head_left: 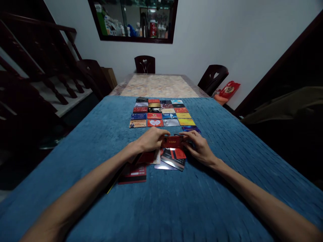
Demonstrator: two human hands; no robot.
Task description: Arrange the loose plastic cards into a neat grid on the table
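Left hand: the left hand (150, 139) pinches the left edge of a red card (172, 142), fingers curled over it; the fingertips are hidden behind the card.
Right hand: the right hand (199, 147) pinches the same card at its right edge, grip pressed together on it.
Red card: held between both hands just above the blue cloth (227, 141), near the middle of the desk; gold lettering on it is too small to read.
Loose pile: a heap of cards (171, 159) lies under and just in front of the hands, overlapping; partly covered by the hands, so the number cannot be told.
Separate card: one dark red card (133, 173) lies beside the left forearm, its left end hidden by the arm.
Laid-out grid: rows of cards (161, 113) beyond the hands, four across and five rows deep, plus one blue card (191, 128) alone on the right, starting a sixth row; print unreadable.
Desk beyond: the bare patterned desk top (158, 85) shows past the cloth.
Chairs: two dark chairs (144, 64) are plain at the far end; a third at left merges with the dark stair rail.
Red bag: one red bag (228, 89) lies near the right chair.
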